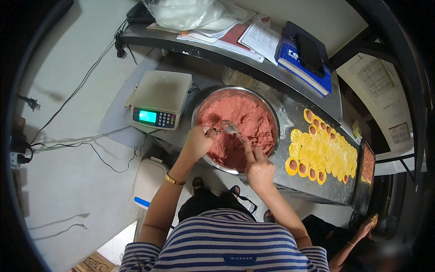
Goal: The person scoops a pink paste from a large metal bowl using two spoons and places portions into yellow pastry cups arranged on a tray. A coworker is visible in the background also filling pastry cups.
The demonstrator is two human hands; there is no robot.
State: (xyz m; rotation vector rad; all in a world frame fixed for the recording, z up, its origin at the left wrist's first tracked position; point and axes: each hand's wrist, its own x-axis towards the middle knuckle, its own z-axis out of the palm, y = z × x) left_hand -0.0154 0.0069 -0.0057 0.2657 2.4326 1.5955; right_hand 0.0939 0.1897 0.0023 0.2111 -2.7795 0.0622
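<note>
A large metal bowl stands in front of me, filled with pink ground meat. My right hand grips the handle of a spoon, whose bowl end is over the meat near the middle. At the bowl's left side, my left hand is closed, its fingertips close to the spoon's tip. Something small and dark shows at those fingertips, too small to make out. Right of the bowl lie rows of yellow round wrappers, several topped with a dab of meat.
A digital scale with a lit display stands left of the bowl. Above, a shelf carries papers, a plastic bag, a blue ream and a phone. A filled tray sits far right, near another person's hand.
</note>
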